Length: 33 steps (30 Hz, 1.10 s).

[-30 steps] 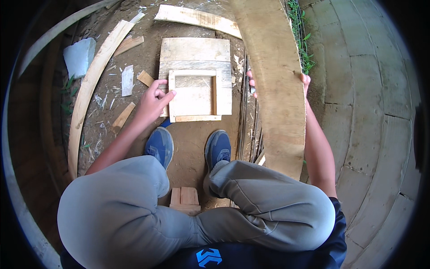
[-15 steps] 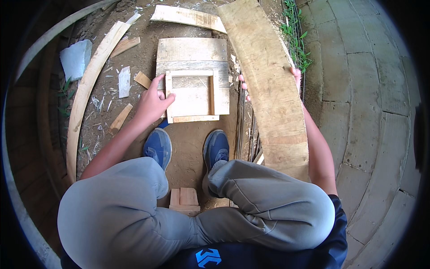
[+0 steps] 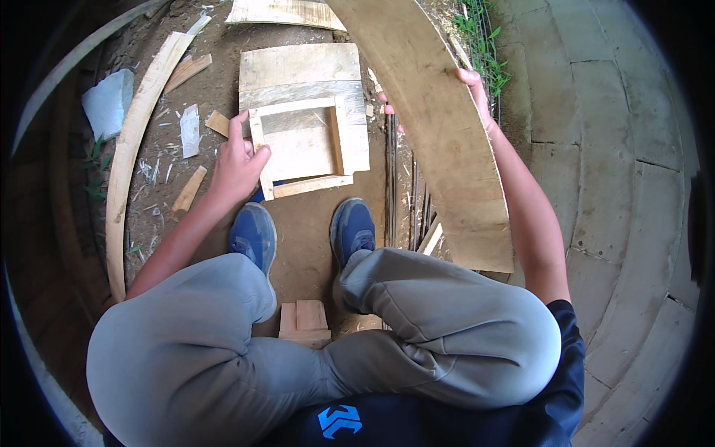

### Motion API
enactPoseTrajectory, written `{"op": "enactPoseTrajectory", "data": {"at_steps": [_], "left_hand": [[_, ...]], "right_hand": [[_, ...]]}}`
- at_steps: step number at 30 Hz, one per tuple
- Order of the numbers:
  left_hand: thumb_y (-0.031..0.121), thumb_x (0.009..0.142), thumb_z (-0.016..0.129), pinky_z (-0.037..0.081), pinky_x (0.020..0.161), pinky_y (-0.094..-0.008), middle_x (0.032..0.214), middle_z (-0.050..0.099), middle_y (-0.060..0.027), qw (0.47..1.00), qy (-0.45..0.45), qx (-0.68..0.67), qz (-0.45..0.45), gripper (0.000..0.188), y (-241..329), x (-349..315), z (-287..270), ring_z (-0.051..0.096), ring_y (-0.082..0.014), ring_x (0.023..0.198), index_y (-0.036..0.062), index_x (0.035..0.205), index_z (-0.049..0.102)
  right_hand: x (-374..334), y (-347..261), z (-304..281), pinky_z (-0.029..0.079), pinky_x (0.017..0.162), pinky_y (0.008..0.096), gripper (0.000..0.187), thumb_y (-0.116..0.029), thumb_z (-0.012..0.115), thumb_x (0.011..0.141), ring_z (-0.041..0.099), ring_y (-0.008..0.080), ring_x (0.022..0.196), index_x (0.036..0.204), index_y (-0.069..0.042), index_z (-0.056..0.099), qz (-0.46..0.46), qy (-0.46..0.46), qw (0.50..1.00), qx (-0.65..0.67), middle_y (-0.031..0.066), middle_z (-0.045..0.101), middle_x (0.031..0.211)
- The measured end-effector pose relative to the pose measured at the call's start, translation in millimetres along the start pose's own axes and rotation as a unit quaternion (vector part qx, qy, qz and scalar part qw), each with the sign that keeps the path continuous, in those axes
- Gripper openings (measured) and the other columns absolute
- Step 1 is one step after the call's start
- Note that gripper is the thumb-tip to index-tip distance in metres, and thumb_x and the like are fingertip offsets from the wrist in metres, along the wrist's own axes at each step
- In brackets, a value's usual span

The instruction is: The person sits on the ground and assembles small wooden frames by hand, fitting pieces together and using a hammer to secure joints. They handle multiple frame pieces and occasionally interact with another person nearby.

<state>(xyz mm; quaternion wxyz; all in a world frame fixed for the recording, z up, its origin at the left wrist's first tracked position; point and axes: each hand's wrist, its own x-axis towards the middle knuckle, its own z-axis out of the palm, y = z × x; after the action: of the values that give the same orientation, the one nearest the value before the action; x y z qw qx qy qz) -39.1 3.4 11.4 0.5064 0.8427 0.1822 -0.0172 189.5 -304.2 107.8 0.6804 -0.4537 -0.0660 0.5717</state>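
My left hand [image 3: 237,165] is closed on the left side of a small square wooden frame [image 3: 339,141], thumb on the near face and fingers around the outer edge. The frame is tilted and overlaps a wooden board [image 3: 298,65] made of joined planks lying on the ground. My right hand [image 3: 477,93] grips a long, wide wooden plank [image 3: 439,141] by its edges, its thumb side at the right edge and fingertips showing past the left edge. The palm is hidden behind the plank, which hangs raised over the ground to the right of the board.
Long wooden strips [image 3: 145,134] and scraps [image 3: 189,192] lie on the dirt at left, near a white block [image 3: 108,104]. Another plank [image 3: 287,13] lies at the far side. A small wooden block [image 3: 304,320] sits between my legs. Thin rods [image 3: 392,179] run beside the paved floor [image 3: 611,156].
The frame has tilted and shifted slightly left with my left hand. My right hand has moved up along the plank, whose near end has swung away from my leg.
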Motion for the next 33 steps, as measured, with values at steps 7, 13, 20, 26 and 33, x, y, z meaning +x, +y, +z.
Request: {"op": "enactPoseTrajectory", "data": {"at_steps": [7,13,20,26,33], "left_hand": [[0.014,0.090,0.062,0.049,0.051,-0.0322,0.069,0.063,-0.0117,0.994,-0.006,-0.088,-0.066,0.061,23,3,1,0.064,-0.0173,0.057,-0.0050,0.140,0.032],[0.014,0.089,0.065,0.050,0.046,-0.0309,0.070,0.065,-0.0117,0.996,0.005,-0.047,-0.073,0.067,30,31,-2,0.062,-0.0160,0.051,-0.0112,0.139,0.028],[0.019,0.091,0.066,0.044,0.039,-0.0273,0.067,0.061,-0.0082,0.986,-0.017,-0.114,-0.121,0.072,14,30,3,0.058,-0.0135,0.047,-0.0049,0.145,0.024],[0.016,0.092,0.060,0.048,0.038,-0.0291,0.067,0.062,-0.0116,0.982,-0.028,-0.142,-0.117,0.057,19,24,2,0.061,-0.0169,0.048,-0.0104,0.133,0.031],[0.023,0.095,0.051,0.055,0.060,-0.0306,0.093,0.065,-0.0131,0.955,-0.068,-0.252,-0.145,0.039,6,26,-10,0.065,-0.0166,0.071,-0.0054,0.123,0.046]], "right_hand": [[-2,1,-10,0.054,0.089,0.0448,0.101,-0.063,0.062,0.075,0.062,0.0330,0.114,0.151,-0.002,0.035,0.005,0.059,0.995,-0.087,0.0254,0.052,0.139],[15,-30,8,0.044,0.106,0.0569,0.111,-0.066,0.066,0.074,0.051,0.0428,0.128,0.160,-0.022,0.010,-0.034,0.149,0.826,-0.543,0.0287,0.034,0.153],[40,3,63,0.033,0.116,0.0589,0.115,-0.051,0.079,0.065,0.040,0.0447,0.138,0.157,-0.010,0.023,-0.026,0.158,0.685,-0.710,0.0294,0.037,0.150],[29,7,45,0.039,0.114,0.0556,0.118,-0.056,0.081,0.064,0.045,0.0412,0.136,0.156,-0.007,0.025,-0.040,0.251,0.604,-0.755,0.0295,0.043,0.146],[4,25,-36,0.043,0.107,0.0617,0.126,-0.057,0.087,0.062,0.045,0.0434,0.134,0.158,-0.011,0.020,0.056,0.422,0.585,-0.690,0.0283,0.042,0.146]]}}
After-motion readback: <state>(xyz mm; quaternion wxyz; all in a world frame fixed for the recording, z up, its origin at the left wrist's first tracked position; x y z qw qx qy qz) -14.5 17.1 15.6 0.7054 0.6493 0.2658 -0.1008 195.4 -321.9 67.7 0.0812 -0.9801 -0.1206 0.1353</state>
